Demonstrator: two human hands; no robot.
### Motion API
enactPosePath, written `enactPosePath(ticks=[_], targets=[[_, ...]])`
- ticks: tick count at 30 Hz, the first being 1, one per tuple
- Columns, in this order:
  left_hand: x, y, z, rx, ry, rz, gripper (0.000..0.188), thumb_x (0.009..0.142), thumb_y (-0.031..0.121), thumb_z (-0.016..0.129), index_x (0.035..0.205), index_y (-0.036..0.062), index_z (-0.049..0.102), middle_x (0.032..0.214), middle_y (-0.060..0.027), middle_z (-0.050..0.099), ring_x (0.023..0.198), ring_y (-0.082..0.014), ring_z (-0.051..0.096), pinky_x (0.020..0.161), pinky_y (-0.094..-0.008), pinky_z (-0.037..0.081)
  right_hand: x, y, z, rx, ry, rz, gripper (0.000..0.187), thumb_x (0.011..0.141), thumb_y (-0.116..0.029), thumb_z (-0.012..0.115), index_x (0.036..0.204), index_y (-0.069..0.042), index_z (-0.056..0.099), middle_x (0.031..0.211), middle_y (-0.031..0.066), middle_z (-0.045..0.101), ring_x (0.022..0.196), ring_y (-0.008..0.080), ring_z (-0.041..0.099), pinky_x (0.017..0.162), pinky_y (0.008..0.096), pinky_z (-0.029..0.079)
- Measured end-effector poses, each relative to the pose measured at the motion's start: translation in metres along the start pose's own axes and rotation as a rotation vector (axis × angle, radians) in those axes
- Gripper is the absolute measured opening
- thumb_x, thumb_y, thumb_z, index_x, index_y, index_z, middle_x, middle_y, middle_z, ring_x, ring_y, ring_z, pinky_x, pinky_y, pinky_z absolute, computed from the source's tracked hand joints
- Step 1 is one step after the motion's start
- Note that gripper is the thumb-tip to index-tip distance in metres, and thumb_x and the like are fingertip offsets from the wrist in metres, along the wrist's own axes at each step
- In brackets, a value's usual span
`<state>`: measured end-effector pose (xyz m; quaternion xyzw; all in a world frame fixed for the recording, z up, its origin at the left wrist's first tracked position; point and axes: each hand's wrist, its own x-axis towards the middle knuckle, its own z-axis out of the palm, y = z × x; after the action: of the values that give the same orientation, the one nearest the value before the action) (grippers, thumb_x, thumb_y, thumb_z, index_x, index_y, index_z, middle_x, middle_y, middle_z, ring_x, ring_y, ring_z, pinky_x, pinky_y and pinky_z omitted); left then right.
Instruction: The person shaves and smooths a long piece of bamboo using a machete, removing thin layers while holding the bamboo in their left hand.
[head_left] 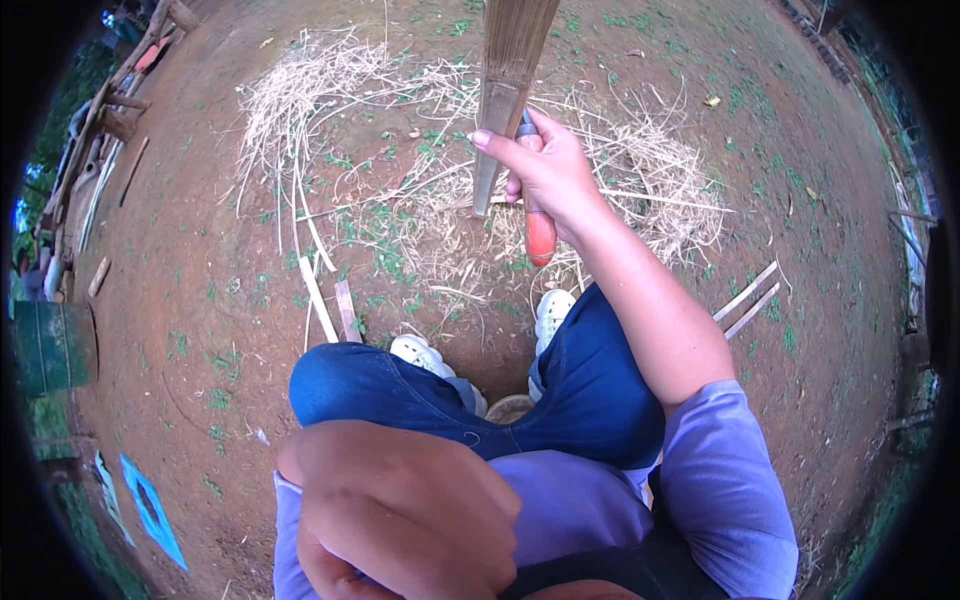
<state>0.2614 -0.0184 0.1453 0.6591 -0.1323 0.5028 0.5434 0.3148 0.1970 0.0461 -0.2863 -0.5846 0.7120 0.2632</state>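
Note:
My right hand (pixel 560 175) reaches forward and is closed around the red-orange handle of a knife (pixel 540 240). Its blade is hidden behind the slat and my fingers. The thumb of the same hand presses on a long brown bamboo slat (pixel 508 80), which stands steeply and runs out of the top of the view. Very near the camera, my left hand (pixel 410 510) is raised over my chest and bent inward; its fingers are mostly hidden, so what it holds cannot be seen.
Pale shavings (pixel 320 85) lie in heaps on the bare earth, with another heap (pixel 660 180) at the right. Cut strips (pixel 317 298) rest by my left knee, others (pixel 750 300) by my right. A green drum (pixel 52 345) stands at far left, near a blue sheet (pixel 152 508).

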Motion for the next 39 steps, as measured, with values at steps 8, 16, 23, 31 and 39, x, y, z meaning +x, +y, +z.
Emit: enactPosePath(ticks=[8, 16, 23, 31, 39], targets=[[-0.03, 0.02, -0.052, 1.26, 1.045, -0.054, 0.033, 0.094, 0.017, 0.07, 0.119, 0.0021, 0.055, 0.113, -0.0164, 0.063, 0.094, -0.0174, 0.06, 0.075, -0.0341, 0.048, -0.001, 0.005, 0.01, -0.093, -0.075, 0.033, 0.049, 0.082, -0.025, 0.086, 0.115, 0.002, 0.061, 0.073, -0.0017, 0.059, 0.051, 0.0047, 0.053, 0.045, 0.022, 0.045], [-0.051, 0.043, -0.076, 1.253, 0.933, -0.164, 0.057, 0.106, 0.016, 0.052, 0.155, -0.0039, 0.032, 0.136, -0.0279, 0.06, 0.121, -0.0258, 0.061, 0.104, -0.0401, 0.047, -0.006, 0.009, 0.039, -0.132, -0.28, 0.075, 0.083, 0.076, -0.025, 0.091, 0.137, 0.011, 0.049, 0.092, 0.0064, 0.067, 0.056, 0.006, 0.056, 0.047, 0.023, 0.047], [-0.073, 0.062, -0.068, 1.071, 0.855, -0.191, 0.046, 0.108, 0.017, 0.047, 0.15, -0.0015, 0.044, 0.131, -0.0298, 0.063, 0.128, -0.0359, 0.06, 0.108, -0.0457, 0.044, 0.0, 0.016, 0.044, -0.218, -0.356, 0.052, 0.082, 0.073, -0.024, 0.092, 0.138, 0.005, 0.052, 0.102, 0.0071, 0.067, 0.056, 0.006, 0.057, 0.047, 0.0224, 0.049], [-0.092, 0.063, -0.069, 0.973, 0.834, -0.208, 0.047, 0.099, 0.012, 0.064, 0.145, 0.0043, 0.054, 0.128, -0.0205, 0.066, 0.119, -0.0248, 0.062, 0.104, -0.042, 0.047, 0.009, 0.022, 0.04, -0.304, -0.438, 0.115, 0.102, 0.069, -0.03, 0.095, 0.144, 0.012, 0.042, 0.093, 0.0071, 0.063, 0.059, 0.0079, 0.06, 0.048, 0.0232, 0.052], [-0.106, 0.081, -0.081, 1.4, 1.334, 0.029, 0.022, 0.104, 0.011, 0.059, 0.124, 0.0011, 0.058, 0.108, -0.0098, 0.064, 0.091, -0.0177, 0.064, 0.094, -0.0381, 0.055, -0.018, 0.019, 0.029, -0.307, -0.17, 0.092, 0.077, 0.091, -0.033, 0.076, 0.144, 0.012, 0.042, 0.087, 0.0089, 0.065, 0.054, 0.0098, 0.06, 0.046, 0.0239, 0.052]])
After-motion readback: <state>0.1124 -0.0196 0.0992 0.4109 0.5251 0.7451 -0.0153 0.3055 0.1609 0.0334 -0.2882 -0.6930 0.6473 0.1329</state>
